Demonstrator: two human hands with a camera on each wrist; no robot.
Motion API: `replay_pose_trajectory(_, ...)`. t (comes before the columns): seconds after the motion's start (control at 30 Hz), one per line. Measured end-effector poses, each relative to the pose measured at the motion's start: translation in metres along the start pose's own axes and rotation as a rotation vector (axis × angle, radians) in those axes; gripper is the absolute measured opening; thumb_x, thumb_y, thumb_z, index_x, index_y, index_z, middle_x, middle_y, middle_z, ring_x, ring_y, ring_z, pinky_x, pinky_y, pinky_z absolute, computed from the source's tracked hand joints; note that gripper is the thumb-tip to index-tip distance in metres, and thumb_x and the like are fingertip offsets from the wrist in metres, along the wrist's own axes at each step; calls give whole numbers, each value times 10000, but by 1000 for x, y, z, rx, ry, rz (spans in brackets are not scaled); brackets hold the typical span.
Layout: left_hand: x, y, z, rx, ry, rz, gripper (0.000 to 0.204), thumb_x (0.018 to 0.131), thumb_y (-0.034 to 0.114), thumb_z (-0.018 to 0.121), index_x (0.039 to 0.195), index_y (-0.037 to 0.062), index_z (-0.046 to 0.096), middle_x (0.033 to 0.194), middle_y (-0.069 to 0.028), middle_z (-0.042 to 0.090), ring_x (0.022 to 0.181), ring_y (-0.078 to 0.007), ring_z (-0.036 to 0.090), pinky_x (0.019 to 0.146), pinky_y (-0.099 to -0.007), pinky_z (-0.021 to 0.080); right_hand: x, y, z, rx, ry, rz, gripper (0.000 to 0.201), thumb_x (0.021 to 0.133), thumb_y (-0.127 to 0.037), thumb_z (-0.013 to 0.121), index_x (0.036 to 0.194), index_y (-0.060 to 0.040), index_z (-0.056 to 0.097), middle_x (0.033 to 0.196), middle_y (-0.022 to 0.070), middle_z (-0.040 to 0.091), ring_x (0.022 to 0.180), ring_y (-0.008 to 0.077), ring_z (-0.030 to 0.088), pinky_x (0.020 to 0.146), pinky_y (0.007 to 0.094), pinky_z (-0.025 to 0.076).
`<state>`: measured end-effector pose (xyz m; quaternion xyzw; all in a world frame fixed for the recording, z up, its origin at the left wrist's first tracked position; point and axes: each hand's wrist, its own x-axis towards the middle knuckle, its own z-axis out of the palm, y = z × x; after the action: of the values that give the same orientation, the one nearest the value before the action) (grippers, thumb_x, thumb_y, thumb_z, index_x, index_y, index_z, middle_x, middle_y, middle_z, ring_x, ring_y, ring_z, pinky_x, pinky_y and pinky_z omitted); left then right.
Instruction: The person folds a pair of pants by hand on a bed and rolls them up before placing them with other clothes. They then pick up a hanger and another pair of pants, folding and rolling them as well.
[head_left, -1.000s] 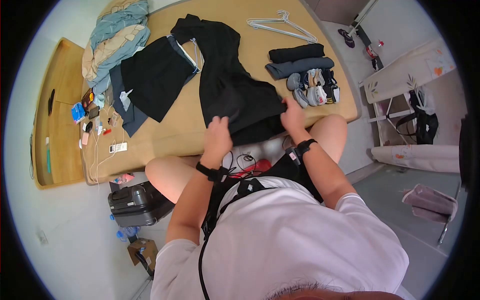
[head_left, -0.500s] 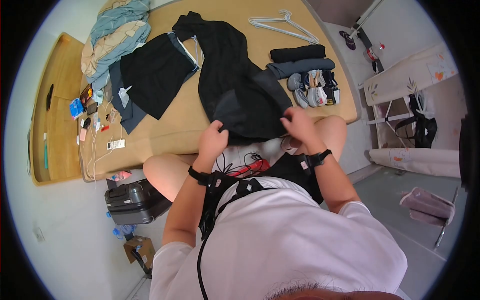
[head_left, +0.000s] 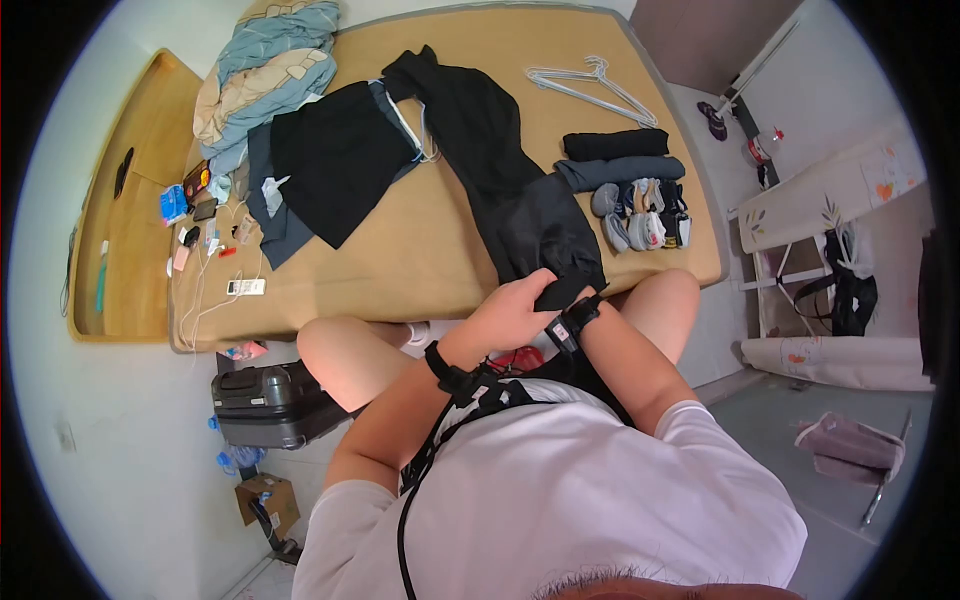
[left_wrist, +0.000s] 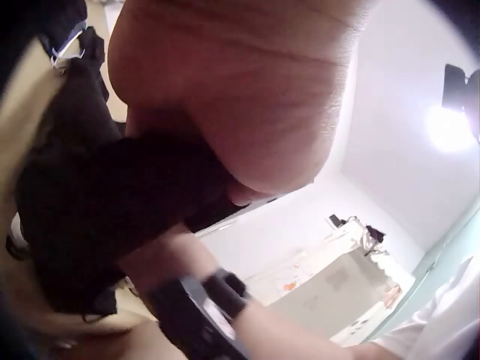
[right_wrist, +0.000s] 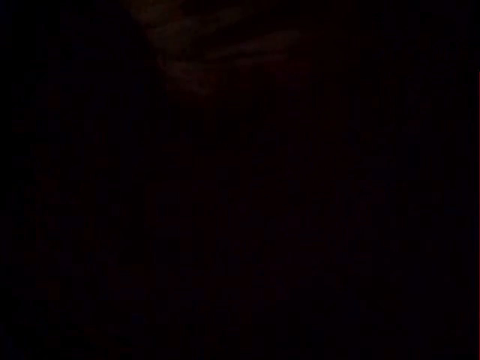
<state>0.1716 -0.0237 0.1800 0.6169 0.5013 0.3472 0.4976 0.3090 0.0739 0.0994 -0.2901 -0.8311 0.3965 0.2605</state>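
Observation:
A long black garment (head_left: 490, 130) stretches over the bed from the upper middle down to the person's lap. My left hand (head_left: 515, 308) grips its near end, thumb on top, crossed over close to the right wrist. The left wrist view shows this hand (left_wrist: 232, 82) from close by, with the dark cloth hanging below it around the right wrist. My right forearm (head_left: 630, 350) runs up into the garment's near end, and the cloth hides most of the right hand. The right wrist view is almost black, with only a faint lit patch at the top.
On the bed (head_left: 370, 285) lie black shorts (head_left: 345, 165), rolled dark clothes (head_left: 615, 145), several paired socks (head_left: 645, 215) and white hangers (head_left: 600, 85). A crumpled quilt (head_left: 265, 75) fills the upper left. Cables and a white remote (head_left: 246, 287) lie by the left edge, with a suitcase (head_left: 275, 405) below.
Both hands held the near hem apart earlier. The left hand has since moved right beside the right wrist, the right hand has gone into the cloth, and the near end has bunched and shifted right.

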Motion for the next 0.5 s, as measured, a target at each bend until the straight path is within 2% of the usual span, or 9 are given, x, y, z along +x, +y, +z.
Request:
replay_pose_trajectory(0.03, 2, -16, 3, -200, -40, 5, 490, 857, 216, 754, 1249, 30, 528, 1022, -248, 710, 1020, -459, 677, 841, -487, 544, 2, -10, -8, -50, 60, -39, 397, 910, -169, 678, 1279, -38, 613, 1280, 153, 640, 1194, 293, 608, 1016, 383, 471)
replay_pose_trajectory(0.17, 3, -13, -25, -202, -46, -153, 638, 838, 205, 783, 1348, -2, 459, 1126, -243, 687, 996, -467, 673, 862, -472, 543, 12, -30, -28, -138, 248, -185, 468, 925, -227, 671, 1346, -45, 580, 1349, 156, 612, 1250, 292, 580, 1071, 382, 440)
replay_pose_trajectory(0.23, 4, -9, -25, 438, 378, -66, 746, 806, 185, 806, 1415, 16, 409, 1158, -231, 654, 1006, -451, 659, 872, -456, 544, 17, -39, -31, -134, 265, -211, 504, 933, -256, 667, 1380, -49, 563, 1383, 157, 597, 1277, 292, 565, 1098, 381, 425)
replay_pose_trajectory(0.27, 7, -12, -25, 469, 472, 14, 727, 788, 179, 807, 1400, 17, 450, 1171, -236, 627, 1068, -448, 635, 879, -482, 539, 19, -46, -32, -134, 243, -200, 522, 937, -270, 666, 1397, -50, 555, 1401, 157, 590, 1291, 292, 558, 1111, 381, 417)
replay_pose_trajectory(0.3, 10, -16, -25, 465, 475, 12, 727, 788, 179, 807, 1400, 17, 450, 1171, -236, 627, 1068, -448, 635, 879, -482, 539, 19, -54, -33, -128, 209, -176, 540, 941, -285, 664, 1414, -52, 547, 1418, 158, 583, 1305, 292, 551, 1125, 380, 409)
replay_pose_trajectory(0.4, 21, -32, -23, 670, 554, 235, 624, 801, 140, 759, 1354, 14, 498, 1115, -246, 626, 1139, -456, 603, 908, -496, 523, 30, -90, -49, -95, 13, -42, 595, 991, -401, 582, 1486, -88, 476, 1501, 139, 510, 1386, 279, 472, 1208, 378, 314)
replay_pose_trajectory(0.43, 24, -36, -19, 516, 549, 191, 536, 822, 113, 716, 1312, 8, 526, 1122, -253, 623, 1118, -457, 603, 913, -483, 521, 23, -77, -40, -95, 14, -34, 595, 991, -401, 582, 1486, -88, 476, 1501, 139, 510, 1386, 279, 472, 1208, 378, 314)
replay_pose_trajectory(0.47, 28, -38, -16, 364, 542, 147, 451, 843, 85, 674, 1270, 2, 554, 1130, -261, 620, 1097, -459, 602, 917, -471, 518, 13, -50, -22, -142, -49, 186, 591, 992, -391, 592, 1486, -87, 478, 1486, 131, 527, 1377, 284, 482, 1211, 378, 312)
replay_pose_trajectory(0.5, 32, -36, -15, 364, 537, 149, 451, 843, 85, 674, 1270, 2, 554, 1130, -261, 620, 1097, -459, 602, 917, -471, 518, 9, -31, -9, -162, -78, 296, 588, 992, -385, 596, 1486, -86, 479, 1478, 128, 536, 1372, 286, 487, 1213, 378, 310)
